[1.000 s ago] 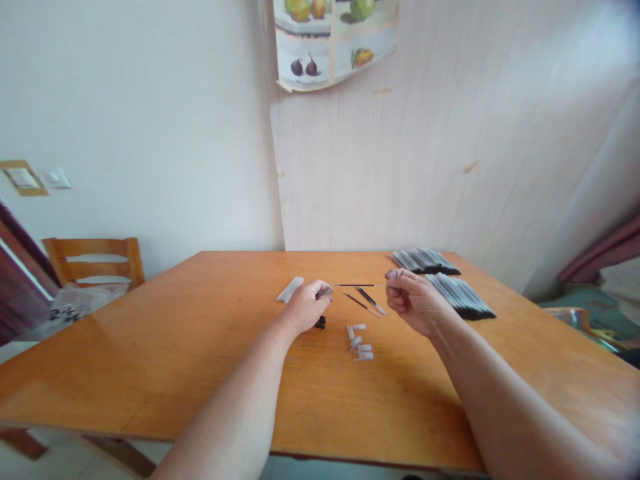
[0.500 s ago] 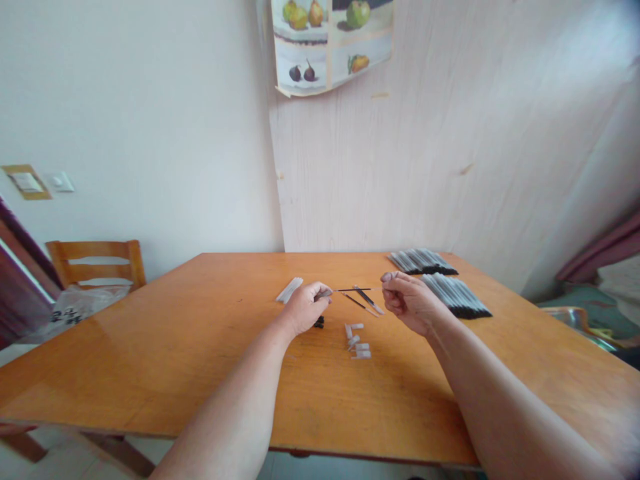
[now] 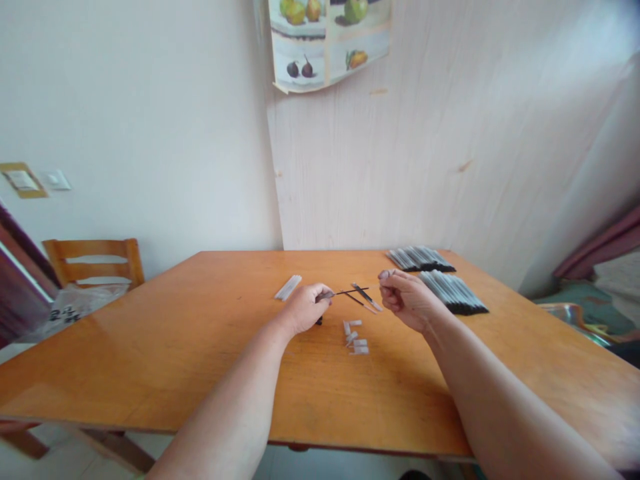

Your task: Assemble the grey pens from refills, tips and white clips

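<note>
The left hand [image 3: 307, 309] pinches a thin, straight black rod [image 3: 351, 291] while the right hand [image 3: 406, 299] curls, its contents unclear.

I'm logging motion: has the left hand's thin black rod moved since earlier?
Yes, slightly downward: the black rod appears farther below the brown wooden table's far edge.

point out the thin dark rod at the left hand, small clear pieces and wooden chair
Thin dark rod [image 3: 352, 291]: head view, middle of its visible length
Small clear pieces [image 3: 361, 350]: head view, the nearest piece
Wooden chair [image 3: 97, 270]: head view, backrest slat
</note>
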Demonstrator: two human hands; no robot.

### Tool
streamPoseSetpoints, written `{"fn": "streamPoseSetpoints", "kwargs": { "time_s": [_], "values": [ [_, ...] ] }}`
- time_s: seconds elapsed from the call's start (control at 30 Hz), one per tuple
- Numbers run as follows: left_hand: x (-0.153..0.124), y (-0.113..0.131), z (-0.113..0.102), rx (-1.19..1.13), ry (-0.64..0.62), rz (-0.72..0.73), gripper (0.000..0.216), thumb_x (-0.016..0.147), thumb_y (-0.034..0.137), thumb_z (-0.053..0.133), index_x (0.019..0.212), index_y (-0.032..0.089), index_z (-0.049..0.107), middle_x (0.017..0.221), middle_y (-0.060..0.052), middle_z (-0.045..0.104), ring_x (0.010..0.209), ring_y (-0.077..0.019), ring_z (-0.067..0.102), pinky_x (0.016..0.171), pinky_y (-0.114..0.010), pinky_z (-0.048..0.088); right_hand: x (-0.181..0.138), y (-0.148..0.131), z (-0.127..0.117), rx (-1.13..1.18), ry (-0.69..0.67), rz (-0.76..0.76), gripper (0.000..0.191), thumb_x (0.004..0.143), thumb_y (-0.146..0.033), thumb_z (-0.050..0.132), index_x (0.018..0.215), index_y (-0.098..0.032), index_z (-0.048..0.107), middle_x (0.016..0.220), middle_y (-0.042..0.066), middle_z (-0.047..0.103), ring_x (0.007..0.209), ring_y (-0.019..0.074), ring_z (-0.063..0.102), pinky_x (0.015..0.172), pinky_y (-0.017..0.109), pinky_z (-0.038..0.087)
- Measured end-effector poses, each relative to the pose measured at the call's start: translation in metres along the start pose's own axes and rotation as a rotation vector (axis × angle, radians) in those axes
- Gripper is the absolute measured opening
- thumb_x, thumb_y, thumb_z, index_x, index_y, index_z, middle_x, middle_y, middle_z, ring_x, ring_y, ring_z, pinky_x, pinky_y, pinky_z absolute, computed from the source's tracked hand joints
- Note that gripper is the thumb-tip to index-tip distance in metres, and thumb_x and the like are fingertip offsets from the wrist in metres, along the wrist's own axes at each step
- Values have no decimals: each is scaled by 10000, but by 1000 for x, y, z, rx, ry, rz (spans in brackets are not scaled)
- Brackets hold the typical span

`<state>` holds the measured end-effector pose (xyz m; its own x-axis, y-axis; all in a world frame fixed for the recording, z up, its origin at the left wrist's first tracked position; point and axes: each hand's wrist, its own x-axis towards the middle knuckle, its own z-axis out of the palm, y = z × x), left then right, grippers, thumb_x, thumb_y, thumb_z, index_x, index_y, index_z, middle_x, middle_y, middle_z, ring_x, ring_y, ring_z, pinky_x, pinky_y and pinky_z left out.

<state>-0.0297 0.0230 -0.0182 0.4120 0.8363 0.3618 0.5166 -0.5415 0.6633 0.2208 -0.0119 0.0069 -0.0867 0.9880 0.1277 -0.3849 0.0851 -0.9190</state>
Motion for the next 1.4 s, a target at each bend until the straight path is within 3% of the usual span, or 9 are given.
{"fn": "streamPoseSetpoints", "kwargs": {
  "time_s": [0.23, 0.5, 0.9, 1.07, 1.23, 1.4],
  "values": [
    [-4, 14, 1, -26, -100, -12, 224, 807, 236, 508, 941, 174, 676, 905, -27, 714, 824, -147, 625, 724, -247, 474, 1, -1, 2, 47, 74, 0, 195, 673, -221, 707, 733, -183, 525, 573, -40, 492, 458, 51, 363, 400, 186, 206],
    [-4, 17, 1, -76, -112, -17, 217, 807, 244, 527, 928, 179, 695, 896, -32, 720, 792, -146, 622, 716, -252, 474, 0, 0, 7, 58, 53, 2, 254, 677, -275, 741, 726, -200, 503, 610, -26, 534, 479, 70, 411, 402, 199, 272],
    [-3, 20, -1, -185, -142, -62, 264, 824, 312, 522, 973, 166, 684, 900, -31, 714, 668, -108, 573, 628, -219, 442, -1, -2, 10, 150, 92, 38, 126, 795, -257, 671, 770, -164, 589, 704, 38, 657, 564, 82, 554, 471, 164, 437],
    [-4, 19, 0, -200, -169, -106, 324, 829, 358, 517, 1037, 166, 674, 918, -44, 710, 649, -103, 557, 589, -210, 422, -1, 0, 11, 98, 52, 47, 137, 791, -280, 684, 776, -174, 598, 702, 37, 663, 557, 98, 571, 476, 187, 459],
    [-5, 22, -1, -255, -177, -109, 317, 817, 359, 532, 1029, 169, 672, 922, -44, 711, 620, -93, 540, 570, -209, 417, 0, 7, 15, 90, -8, 42, 193, 810, -349, 669, 852, -165, 628, 792, 74, 696, 647, 118, 626, 584, 215, 510],
    [-4, 22, -3, -321, -122, -118, 323, 820, 363, 532, 1044, 169, 663, 931, -51, 707, 634, -95, 545, 602, -225, 436, -2, 16, 20, 18, -26, 49, 277, 806, -402, 645, 936, -158, 640, 803, 93, 704, 651, 135, 628, 585, 242, 488]
  ]
}}
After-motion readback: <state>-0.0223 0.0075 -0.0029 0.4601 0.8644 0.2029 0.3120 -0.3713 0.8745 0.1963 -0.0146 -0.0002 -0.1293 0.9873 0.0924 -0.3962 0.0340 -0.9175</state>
